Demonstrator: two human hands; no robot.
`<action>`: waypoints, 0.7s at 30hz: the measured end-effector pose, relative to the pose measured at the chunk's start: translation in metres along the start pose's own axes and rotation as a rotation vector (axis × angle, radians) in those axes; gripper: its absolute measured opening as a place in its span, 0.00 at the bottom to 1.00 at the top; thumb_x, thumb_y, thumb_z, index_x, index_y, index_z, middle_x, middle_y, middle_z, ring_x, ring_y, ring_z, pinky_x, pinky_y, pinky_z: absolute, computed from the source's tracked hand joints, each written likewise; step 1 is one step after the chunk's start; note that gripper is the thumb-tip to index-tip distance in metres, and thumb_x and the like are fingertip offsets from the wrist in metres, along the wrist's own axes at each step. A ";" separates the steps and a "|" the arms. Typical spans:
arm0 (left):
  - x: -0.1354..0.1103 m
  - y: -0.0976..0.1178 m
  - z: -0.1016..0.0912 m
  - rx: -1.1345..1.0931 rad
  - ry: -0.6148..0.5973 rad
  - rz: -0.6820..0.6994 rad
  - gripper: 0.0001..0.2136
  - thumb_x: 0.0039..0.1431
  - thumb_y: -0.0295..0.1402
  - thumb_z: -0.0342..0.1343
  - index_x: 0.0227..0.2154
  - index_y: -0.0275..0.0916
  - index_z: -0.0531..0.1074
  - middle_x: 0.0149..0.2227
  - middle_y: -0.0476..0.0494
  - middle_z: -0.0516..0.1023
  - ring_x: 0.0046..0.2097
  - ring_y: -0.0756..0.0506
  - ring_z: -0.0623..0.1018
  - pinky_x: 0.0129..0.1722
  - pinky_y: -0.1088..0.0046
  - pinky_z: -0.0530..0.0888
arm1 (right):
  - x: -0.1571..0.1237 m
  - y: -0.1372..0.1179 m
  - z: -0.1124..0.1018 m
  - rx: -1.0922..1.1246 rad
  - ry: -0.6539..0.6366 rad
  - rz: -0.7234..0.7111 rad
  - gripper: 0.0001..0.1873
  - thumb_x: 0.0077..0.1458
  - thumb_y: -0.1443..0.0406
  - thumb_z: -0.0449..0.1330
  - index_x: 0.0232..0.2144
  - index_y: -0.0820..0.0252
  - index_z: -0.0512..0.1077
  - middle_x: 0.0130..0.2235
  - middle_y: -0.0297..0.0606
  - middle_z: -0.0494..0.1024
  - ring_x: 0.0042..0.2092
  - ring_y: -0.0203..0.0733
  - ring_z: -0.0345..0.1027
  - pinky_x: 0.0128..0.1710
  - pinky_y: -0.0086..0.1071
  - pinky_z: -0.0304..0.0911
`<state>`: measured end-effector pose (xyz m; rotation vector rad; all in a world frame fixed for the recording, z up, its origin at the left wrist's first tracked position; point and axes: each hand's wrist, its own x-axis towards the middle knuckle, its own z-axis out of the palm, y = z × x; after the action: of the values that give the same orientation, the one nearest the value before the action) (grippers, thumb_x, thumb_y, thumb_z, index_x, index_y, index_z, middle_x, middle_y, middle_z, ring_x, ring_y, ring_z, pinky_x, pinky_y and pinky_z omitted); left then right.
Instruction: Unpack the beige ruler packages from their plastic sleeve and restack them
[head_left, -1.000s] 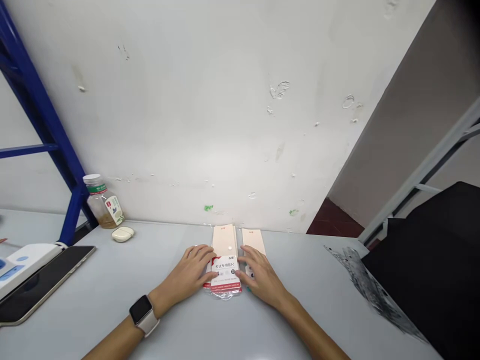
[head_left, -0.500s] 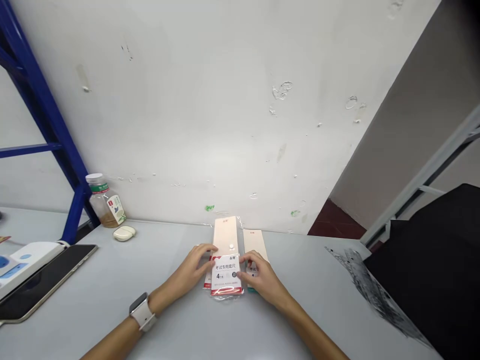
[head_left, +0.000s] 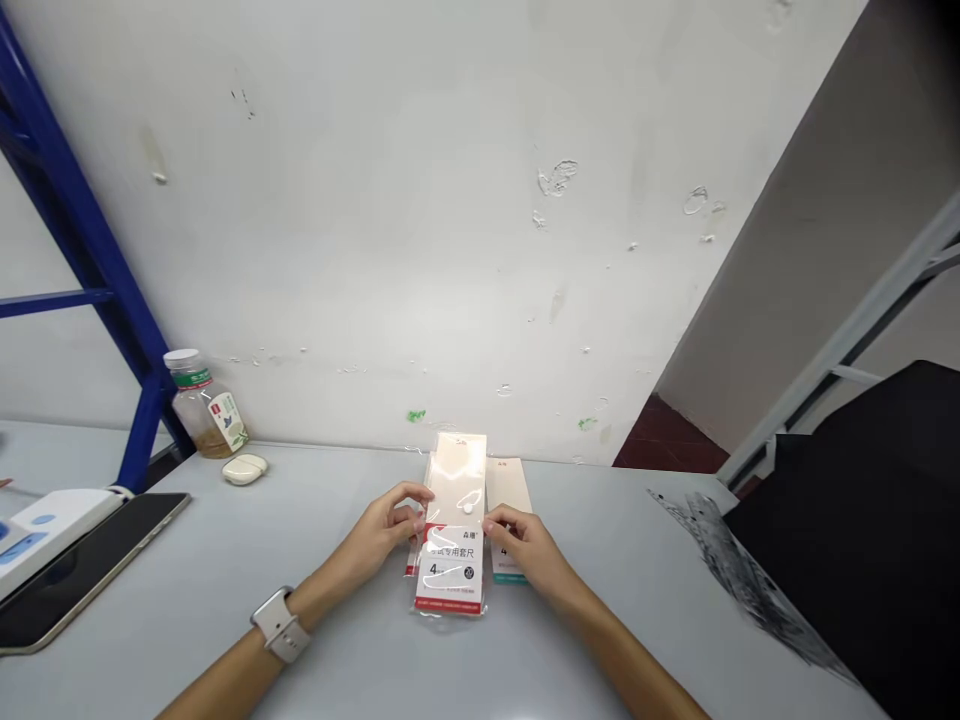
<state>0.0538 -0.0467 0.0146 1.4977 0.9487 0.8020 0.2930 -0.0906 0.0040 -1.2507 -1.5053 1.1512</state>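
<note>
Left grip (head_left: 382, 532) and right grip (head_left: 523, 545) are closed on opposite long edges of a sleeved exam ruler set (head_left: 450, 570); it is held on the bench (head_left: 637, 540) by its edges, printed face left uncovered, a second packet (head_left: 508, 485) just beside.

The clear plastic sleeve (head_left: 450, 570) at lower centre is glossy, flaring white under the light. The pale grey surface (head_left: 637, 560) looks smooth and matt. At the left, the blue frame (head_left: 94, 240) is painted metal, and the white plaster wall (head_left: 390, 220) is chipped and rough in patches.
</note>
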 end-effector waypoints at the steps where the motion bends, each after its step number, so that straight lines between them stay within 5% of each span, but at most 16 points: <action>1: 0.001 0.000 -0.002 0.005 0.020 0.017 0.17 0.50 0.43 0.61 0.41 0.41 0.69 0.25 0.53 0.72 0.29 0.47 0.73 0.34 0.70 0.69 | 0.001 0.000 -0.001 0.005 0.018 -0.002 0.18 0.54 0.50 0.58 0.28 0.58 0.74 0.31 0.33 0.74 0.32 0.39 0.63 0.34 0.31 0.59; 6: 0.005 0.000 -0.021 0.110 0.163 0.073 0.14 0.51 0.40 0.58 0.41 0.41 0.74 0.37 0.47 0.75 0.29 0.48 0.72 0.36 0.69 0.70 | 0.007 0.005 -0.017 -0.001 0.172 0.014 0.16 0.52 0.53 0.57 0.22 0.58 0.69 0.26 0.32 0.71 0.30 0.39 0.62 0.31 0.31 0.59; 11: 0.010 -0.004 -0.046 0.326 0.377 -0.009 0.16 0.48 0.40 0.54 0.39 0.39 0.76 0.27 0.50 0.73 0.28 0.46 0.71 0.32 0.71 0.69 | 0.013 0.017 -0.044 -0.127 0.312 0.054 0.13 0.49 0.57 0.55 0.20 0.57 0.64 0.24 0.31 0.66 0.29 0.37 0.58 0.28 0.30 0.54; 15: 0.013 -0.017 -0.057 0.588 0.497 -0.039 0.17 0.52 0.43 0.51 0.39 0.39 0.75 0.28 0.48 0.73 0.28 0.45 0.72 0.29 0.71 0.69 | 0.015 0.025 -0.056 -0.264 0.333 0.097 0.12 0.48 0.58 0.55 0.19 0.56 0.62 0.22 0.30 0.65 0.27 0.37 0.55 0.27 0.30 0.50; 21: 0.012 -0.027 -0.062 0.855 0.523 -0.046 0.10 0.54 0.36 0.49 0.35 0.42 0.73 0.38 0.44 0.75 0.40 0.40 0.75 0.36 0.69 0.68 | 0.014 0.034 -0.059 -0.467 0.310 0.137 0.15 0.49 0.58 0.55 0.16 0.55 0.59 0.19 0.29 0.63 0.24 0.36 0.53 0.25 0.30 0.47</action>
<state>0.0008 -0.0076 -0.0046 2.0065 1.8729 0.8117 0.3548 -0.0667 -0.0151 -1.7787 -1.5127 0.6586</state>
